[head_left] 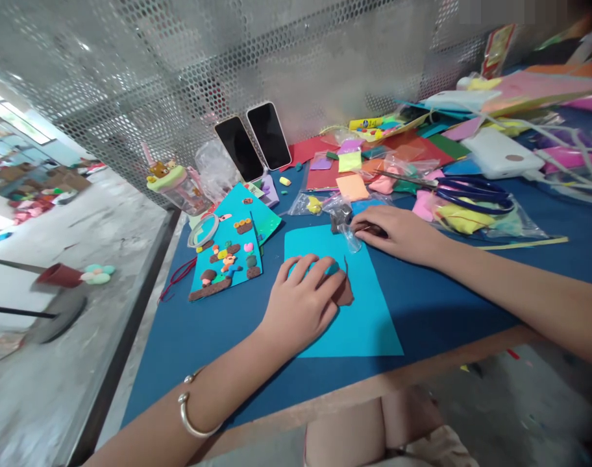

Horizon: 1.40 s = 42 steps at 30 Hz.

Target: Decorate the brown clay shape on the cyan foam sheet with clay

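My left hand [303,301] lies palm down on a light blue paper sheet [364,318] on the dark blue table [437,298], its fingers pressing a flat brown piece of clay [345,293]. My right hand [396,232] rests just beyond the sheet's far edge, its fingertips pinching a small clear plastic bag [349,239] with dark clay [335,224] in it. A silver bangle [191,415] circles my left wrist.
A blue card with clay figures [226,259] lies left of the sheet. Two phones [254,144] lean on the perforated metal wall. Blue scissors [471,192], bagged coloured clay, paper scraps, a white power bank [500,154] and a lidded cup [176,188] crowd the back.
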Tool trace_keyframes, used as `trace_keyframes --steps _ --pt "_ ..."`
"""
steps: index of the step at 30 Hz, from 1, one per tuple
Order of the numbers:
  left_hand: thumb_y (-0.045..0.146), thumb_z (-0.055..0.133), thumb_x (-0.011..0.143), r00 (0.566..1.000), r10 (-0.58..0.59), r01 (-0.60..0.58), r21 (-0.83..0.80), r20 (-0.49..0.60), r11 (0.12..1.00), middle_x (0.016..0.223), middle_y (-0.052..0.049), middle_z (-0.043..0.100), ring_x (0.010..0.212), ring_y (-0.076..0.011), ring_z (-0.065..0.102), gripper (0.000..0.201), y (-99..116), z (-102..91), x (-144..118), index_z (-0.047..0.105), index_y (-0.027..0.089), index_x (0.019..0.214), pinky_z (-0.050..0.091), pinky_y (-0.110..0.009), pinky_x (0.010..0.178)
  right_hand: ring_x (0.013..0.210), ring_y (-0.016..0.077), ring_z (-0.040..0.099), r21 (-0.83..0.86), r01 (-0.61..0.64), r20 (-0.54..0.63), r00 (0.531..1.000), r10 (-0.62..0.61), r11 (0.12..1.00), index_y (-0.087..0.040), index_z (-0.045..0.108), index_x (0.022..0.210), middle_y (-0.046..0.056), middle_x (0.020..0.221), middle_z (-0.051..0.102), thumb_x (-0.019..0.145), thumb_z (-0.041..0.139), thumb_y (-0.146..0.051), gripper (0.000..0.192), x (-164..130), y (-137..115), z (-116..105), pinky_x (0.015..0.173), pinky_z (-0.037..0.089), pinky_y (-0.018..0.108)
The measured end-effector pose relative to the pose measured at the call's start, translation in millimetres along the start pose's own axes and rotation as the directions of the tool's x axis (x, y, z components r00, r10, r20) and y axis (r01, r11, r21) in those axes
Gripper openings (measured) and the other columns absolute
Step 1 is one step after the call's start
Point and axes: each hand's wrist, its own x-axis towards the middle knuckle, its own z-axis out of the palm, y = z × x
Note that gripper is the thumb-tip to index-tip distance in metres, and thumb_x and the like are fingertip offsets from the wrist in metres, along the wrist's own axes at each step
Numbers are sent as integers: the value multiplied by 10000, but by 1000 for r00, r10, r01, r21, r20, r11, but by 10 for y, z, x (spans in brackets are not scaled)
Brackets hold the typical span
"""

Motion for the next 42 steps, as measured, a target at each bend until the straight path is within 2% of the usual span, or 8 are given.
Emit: trace_keyframes --steps 5,14,23,30,35,42 --pt "168 471 877 1000 30 -30 58 10 998 1233 -52 611 1168 -265 491 342 16 -4 4 606 221 1186 351 -450 1013 956 233 630 3 3 2 1000 -3 1000 -209 592 1015 75 1009 688 903 500 -283 163 1 -4 -2 796 475 344" --pt "174 415 890 997 -75 72 -97 -19 993 1233 -51 620 1135 -240 507 363 2 14 10 602 186 1200 366 -409 992 966 239 624 20 -6 14 1000 6 1000 -204 590 1017 79 1016 684 899 499 -275 165 0 -8 -7 808 477 358" --pt "201 426 908 995 -84 85 -30 57 996 1292 -40 584 1198 -283 479 368 21 20 19 602 237 1228 367 -471 983 967 240 622 28 -11 7 1000 10 1000 -210 587 1019 78 1013 677 893 492 -271 169 -9 -13 -2 809 476 359" --pt "193 447 867 992 -125 125 -35 -3 992 1300 -66 588 1193 -266 482 393 29 11 -8 588 169 1233 346 -447 1035 951 240 619 24 -3 11 1000 3 1000 -211 584 1012 81 996 672 887 488 -258 164 -11 -19 -6 799 477 360" --pt "181 473 847 998 -57 58 -26 24 998 1350 -34 554 1221 -276 467 417 16 -5 -27 588 234 1244 347 -478 1036 955 245 611 30 5 12 1000 -6 1000 -212 581 1009 85 995 667 885 475 -249 168 -11 -17 0 806 474 373" --pt "181 458 878 1000 -26 26 30 -6 999 1288 -31 604 1202 -267 489 339 7 -23 -19 628 215 1169 350 -450 1031 970 246 599 13 13 43 999 -13 1000 -200 567 1029 88 1014 657 900 463 -255 174 -21 -10 -2 833 463 380"
